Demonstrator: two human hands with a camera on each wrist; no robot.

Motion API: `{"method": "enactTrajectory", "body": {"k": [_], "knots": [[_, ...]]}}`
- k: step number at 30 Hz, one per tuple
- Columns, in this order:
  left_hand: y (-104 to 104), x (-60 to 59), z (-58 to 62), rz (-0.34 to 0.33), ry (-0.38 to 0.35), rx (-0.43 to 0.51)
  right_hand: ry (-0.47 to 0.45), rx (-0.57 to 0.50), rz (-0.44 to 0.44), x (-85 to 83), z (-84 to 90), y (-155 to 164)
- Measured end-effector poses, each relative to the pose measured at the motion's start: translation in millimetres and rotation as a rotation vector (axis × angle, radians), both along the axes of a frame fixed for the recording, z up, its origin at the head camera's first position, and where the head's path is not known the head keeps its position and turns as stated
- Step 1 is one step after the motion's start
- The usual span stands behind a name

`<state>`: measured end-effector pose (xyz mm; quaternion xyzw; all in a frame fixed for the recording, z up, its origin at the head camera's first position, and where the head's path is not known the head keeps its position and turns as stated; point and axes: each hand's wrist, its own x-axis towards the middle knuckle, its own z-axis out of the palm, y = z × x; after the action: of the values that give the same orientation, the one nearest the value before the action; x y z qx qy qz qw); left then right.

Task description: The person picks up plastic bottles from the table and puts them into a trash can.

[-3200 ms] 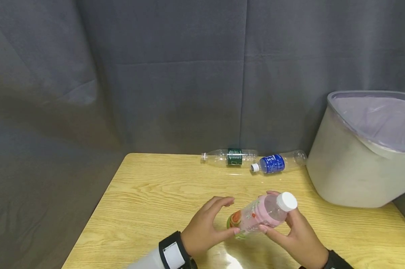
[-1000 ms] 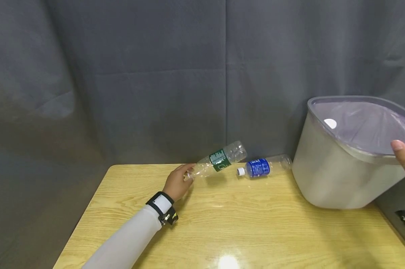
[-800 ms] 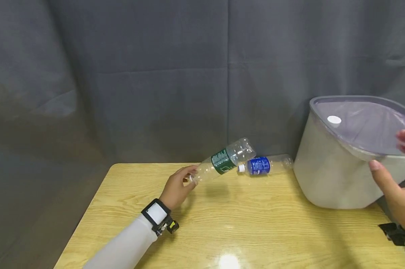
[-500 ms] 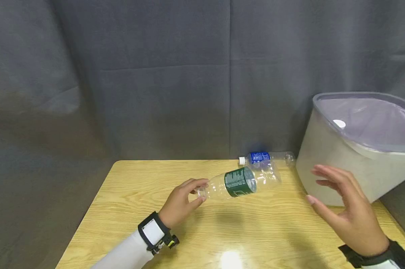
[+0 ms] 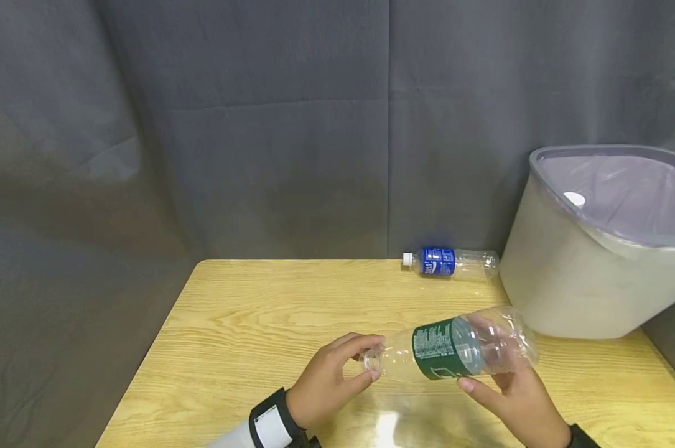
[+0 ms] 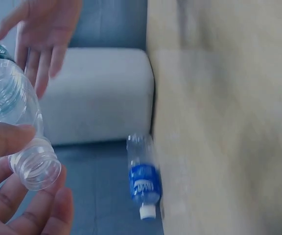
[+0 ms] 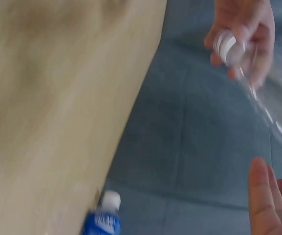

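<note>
My left hand pinches the neck of a clear plastic bottle with a green label, thumb on the near side. Held in the air above the table, the bottle lies nearly level with its base to the right. Its mouth, seen in the left wrist view, has no cap. My right hand is at the base end, thumb by the label and fingers behind the clear plastic. In the right wrist view its fingers are straight; whether they touch the bottle is unclear.
A blue-labelled bottle with a white cap lies at the table's back edge. Right of it stands a pale waste bin with a liner; a white round piece shows just inside its rim. A grey curtain hangs behind the wooden table.
The pink-labelled bottle both hands held first is out of sight. My left hand has lifted the green-labelled bottle off the table and brought it nearer; my right hand came from the bin to its base.
</note>
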<state>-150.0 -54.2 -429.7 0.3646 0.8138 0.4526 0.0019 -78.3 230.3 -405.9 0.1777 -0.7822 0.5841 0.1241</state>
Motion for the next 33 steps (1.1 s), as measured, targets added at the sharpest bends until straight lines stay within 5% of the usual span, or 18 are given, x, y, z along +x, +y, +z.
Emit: {"method": "enactTrajectory", "body": {"k": [8,17,23,26,33], "knots": [[21,10.9,-10.9,-0.1,-0.125,0.039,-0.012,-0.127,0.036,6.4,-13.5,-18],[33,2.4,-9.6,-0.131,-0.058,0.069,0.034,-0.128,-0.033,5.4,-4.0,-5],[41,-20.6,-6.3,-0.092,-0.053,0.069,0.093,-0.208,-0.106,0.5,31.2,28],[47,-36.4,-8.0,-0.074,-0.012,0.023,0.175,-0.283,-0.082,-3.1,58.2,46],[63,-74.9,-2.5,-0.026,-0.069,-0.086,0.375,-0.429,-0.174,-12.3,124.6,76]]}}
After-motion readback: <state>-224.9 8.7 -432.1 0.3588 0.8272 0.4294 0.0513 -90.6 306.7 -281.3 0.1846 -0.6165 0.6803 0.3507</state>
